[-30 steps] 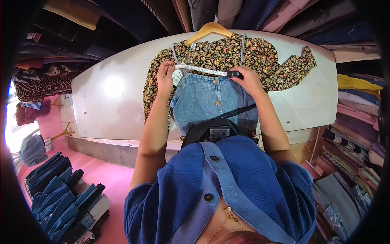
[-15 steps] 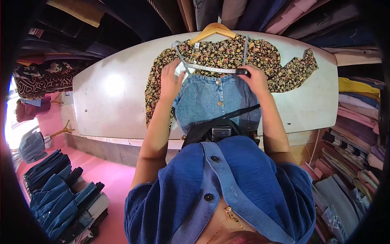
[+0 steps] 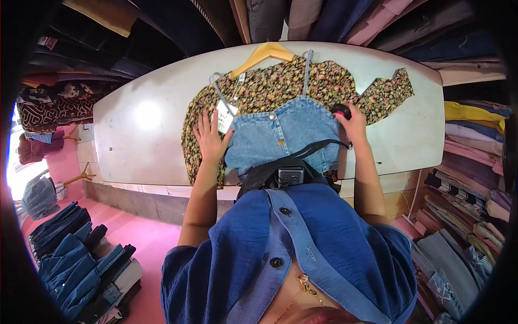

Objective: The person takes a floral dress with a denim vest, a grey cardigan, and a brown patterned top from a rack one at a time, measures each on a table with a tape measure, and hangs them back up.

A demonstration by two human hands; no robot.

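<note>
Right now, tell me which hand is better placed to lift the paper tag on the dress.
Left, probably. The left hand lies open and empty with fingertips beside the paper tag; the right hand sits across the denim dress, gripping the black tape measure case.

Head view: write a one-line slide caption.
Left hand rests on floral blouse; right hand holds black tape measure by denim pinafore.
</note>
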